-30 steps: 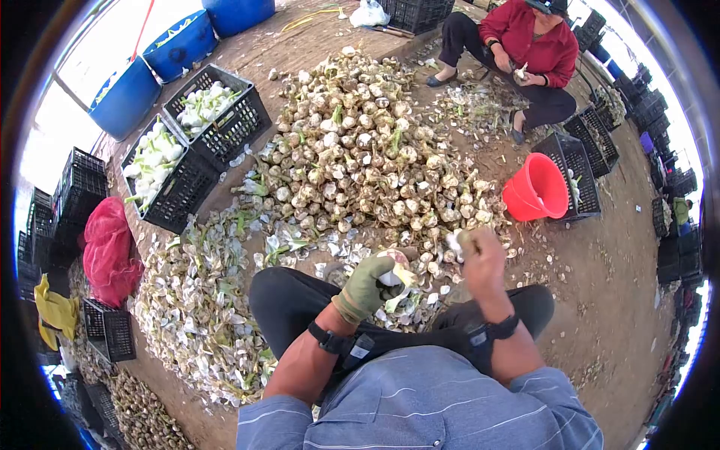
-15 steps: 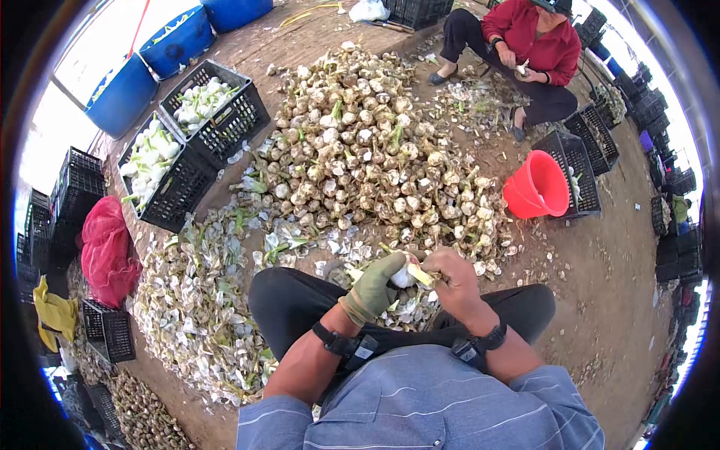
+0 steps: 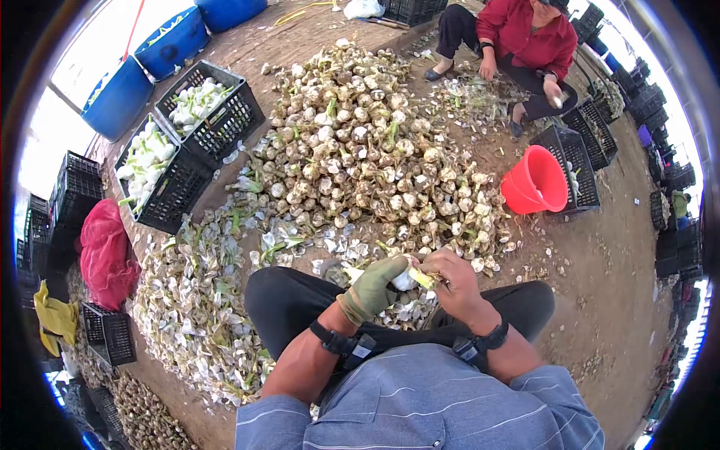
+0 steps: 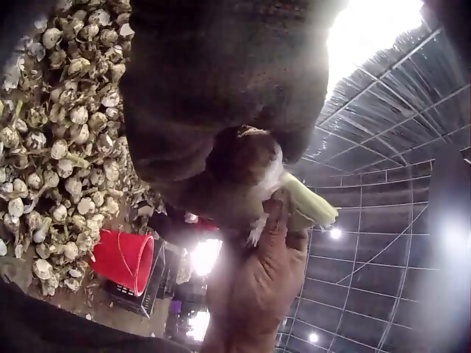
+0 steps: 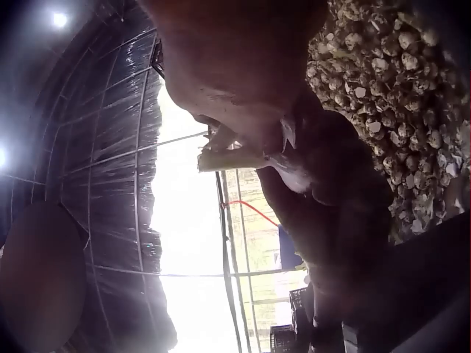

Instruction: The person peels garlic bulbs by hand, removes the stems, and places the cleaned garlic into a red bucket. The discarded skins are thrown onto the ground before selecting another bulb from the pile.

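A garlic bulb (image 3: 405,280) with a thick pale green stem (image 4: 313,206) is held between both hands in front of the lap. My left hand (image 3: 371,289), in a green glove, grips the bulb from the left, its fingers wrapped round it. From the right, my bare right hand (image 3: 456,283) pinches the bulb's outer skin beside the stem. A white shred of garlic skin (image 4: 257,229) hangs by the right fingertips in the left wrist view. The right wrist view shows the stem (image 5: 228,159) jutting left, with the bulb partly hidden by the hands.
A large heap of unpeeled garlic (image 3: 352,150) lies ahead, with peelings (image 3: 202,315) to the left. Crates of cleaned garlic (image 3: 217,124) stand at left. A red bucket (image 3: 517,196) sits at right, and another person (image 3: 529,37) sits beyond it.
My right hand has come in from the right to the bulb and now pinches its skin. My left hand keeps its grip. The other person's hands have moved apart.
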Tool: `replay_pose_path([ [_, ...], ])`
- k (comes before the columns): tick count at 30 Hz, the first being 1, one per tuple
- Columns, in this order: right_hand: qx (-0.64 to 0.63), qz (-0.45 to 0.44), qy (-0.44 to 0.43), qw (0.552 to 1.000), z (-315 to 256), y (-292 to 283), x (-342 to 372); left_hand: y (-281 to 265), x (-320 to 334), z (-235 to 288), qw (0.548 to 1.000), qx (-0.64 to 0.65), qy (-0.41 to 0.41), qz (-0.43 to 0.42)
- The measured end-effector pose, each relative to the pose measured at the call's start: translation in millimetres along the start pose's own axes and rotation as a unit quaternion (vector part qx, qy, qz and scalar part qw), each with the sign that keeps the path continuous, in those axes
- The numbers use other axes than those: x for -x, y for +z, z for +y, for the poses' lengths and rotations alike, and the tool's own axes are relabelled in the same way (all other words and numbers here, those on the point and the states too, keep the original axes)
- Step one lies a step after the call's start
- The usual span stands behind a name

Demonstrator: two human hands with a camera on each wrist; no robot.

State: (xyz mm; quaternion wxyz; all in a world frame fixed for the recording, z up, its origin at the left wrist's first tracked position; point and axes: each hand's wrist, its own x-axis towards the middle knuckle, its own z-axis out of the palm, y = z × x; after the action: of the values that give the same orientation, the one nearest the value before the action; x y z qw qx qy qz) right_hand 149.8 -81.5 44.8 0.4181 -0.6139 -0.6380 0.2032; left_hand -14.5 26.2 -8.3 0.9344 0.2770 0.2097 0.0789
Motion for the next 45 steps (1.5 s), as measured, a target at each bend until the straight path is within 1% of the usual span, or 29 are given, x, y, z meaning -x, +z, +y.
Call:
replay_pose_path([
  [1,0.006,0.002,-0.007,1.000,-0.6,-0.9,0.3,-3.1,-0.8,-2.0,1.000,0.009,-0.003,-0.015],
  [3,-0.031,0.024,0.016,0.999,-3.4,-1.5,1.6,-6.3,-3.0,-1.4,0.999,0.025,-0.008,-0.047],
  [6,-0.102,0.048,0.051,0.992,-0.9,-1.2,7.1,7.8,-2.3,3.4,0.999,-0.013,0.018,-0.048],
  [7,-0.128,0.053,0.062,0.988,1.9,-1.3,9.1,9.3,-3.3,3.5,0.998,-0.019,0.017,-0.055],
  [9,-0.137,0.050,0.060,0.987,7.7,-3.1,13.7,10.9,-4.1,3.1,0.997,-0.032,0.016,-0.067],
  [10,-0.142,0.048,0.059,0.987,9.6,-4.6,15.8,9.8,-4.4,2.0,0.997,-0.038,0.000,-0.070],
  [12,-0.116,0.014,0.056,0.992,12.4,-12.0,19.9,9.1,-5.1,1.2,0.996,-0.050,-0.031,-0.074],
  [15,-0.092,-0.020,0.039,0.995,8.1,-21.7,18.7,22.0,-0.6,-1.7,0.999,-0.020,-0.042,-0.016],
  [19,-0.072,-0.037,0.026,0.996,2.9,-25.8,14.3,5.4,-6.0,-8.2,0.996,-0.009,-0.045,-0.077],
  [21,-0.076,-0.029,0.022,0.996,-0.1,-23.0,10.7,4.0,-4.5,-6.1,0.995,0.001,-0.045,-0.093],
  [24,-0.082,-0.007,0.035,0.996,-5.6,-15.0,4.5,3.4,-4.1,-4.7,0.996,0.007,0.008,-0.085],
  [25,-0.084,0.002,0.043,0.996,-6.7,-12.3,3.5,2.6,-4.6,-3.0,0.995,0.000,0.005,-0.097],
  [27,-0.100,0.060,0.050,0.992,-0.6,-2.0,7.4,0.3,-7.0,3.4,0.993,-0.014,0.001,-0.121],
  [28,-0.108,0.088,0.053,0.989,5.1,5.4,11.3,4.3,-6.1,8.3,0.994,-0.029,0.008,-0.102],
  [29,-0.096,0.097,0.055,0.989,14.7,11.7,17.8,11.4,-4.4,13.0,0.995,-0.043,0.015,-0.084],
  [30,-0.204,0.116,0.126,0.964,12.4,15.7,20.0,17.6,-3.1,16.7,0.996,-0.057,0.022,-0.066],
  [31,-0.306,0.134,0.197,0.922,9.4,20.6,21.4,20.0,-2.7,17.8,0.997,-0.048,0.012,-0.057],
  [32,-0.403,0.151,0.265,0.863,7.9,23.2,22.3,19.1,-2.9,17.7,0.996,-0.071,0.022,-0.050],
  [33,-0.397,0.136,0.262,0.869,10.8,23.2,22.7,18.4,-3.5,17.9,0.994,-0.095,0.031,-0.043],
  [36,-0.433,0.146,0.305,0.835,8.8,24.5,20.7,14.4,-6.6,15.7,0.988,-0.145,0.053,-0.016],
  [39,-0.379,0.127,0.318,0.860,8.2,21.8,18.9,6.0,-8.9,13.2,0.977,-0.202,0.066,0.011],
  [40,-0.328,0.105,0.290,0.893,11.3,19.5,18.9,6.9,-6.9,16.4,0.975,-0.212,0.064,0.019],
  [42,-0.220,0.058,0.231,0.946,17.2,13.9,19.8,11.3,-2.5,21.7,0.972,-0.228,0.047,0.030],
  [43,-0.231,0.086,0.217,0.945,16.4,17.3,18.1,13.5,-0.4,25.4,0.970,-0.236,0.034,0.034],
  [44,-0.256,0.098,0.238,0.932,12.6,16.7,17.0,13.9,0.8,27.6,0.969,-0.245,0.022,0.039],
  [45,-0.281,0.108,0.260,0.918,1.4,13.5,12.5,13.6,-3.1,22.7,0.965,-0.248,0.078,0.020],
])
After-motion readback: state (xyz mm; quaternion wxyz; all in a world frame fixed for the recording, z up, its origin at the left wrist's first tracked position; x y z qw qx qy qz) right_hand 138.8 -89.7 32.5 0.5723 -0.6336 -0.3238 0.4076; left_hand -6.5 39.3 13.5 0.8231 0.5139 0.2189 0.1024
